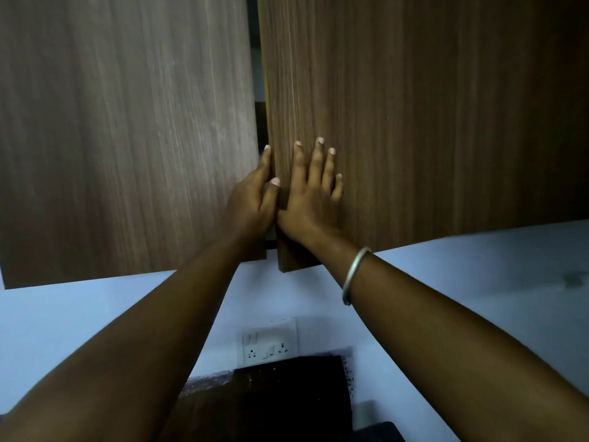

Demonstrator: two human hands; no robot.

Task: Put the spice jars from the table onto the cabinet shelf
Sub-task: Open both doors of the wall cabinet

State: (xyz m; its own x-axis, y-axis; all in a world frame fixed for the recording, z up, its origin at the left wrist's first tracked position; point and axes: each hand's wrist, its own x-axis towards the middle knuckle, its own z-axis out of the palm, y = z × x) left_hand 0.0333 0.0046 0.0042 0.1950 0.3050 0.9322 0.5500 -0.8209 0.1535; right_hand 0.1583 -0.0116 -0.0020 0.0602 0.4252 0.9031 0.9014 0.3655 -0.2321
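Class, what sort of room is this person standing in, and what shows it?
Probably a kitchen or utility room, though not certain: two wood-grain wall cabinet doors and a switch-and-socket plate on the pale wall beneath them.

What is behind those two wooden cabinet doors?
Only a dark sliver shows between the left door and right door; any shelf or jars behind are covered.
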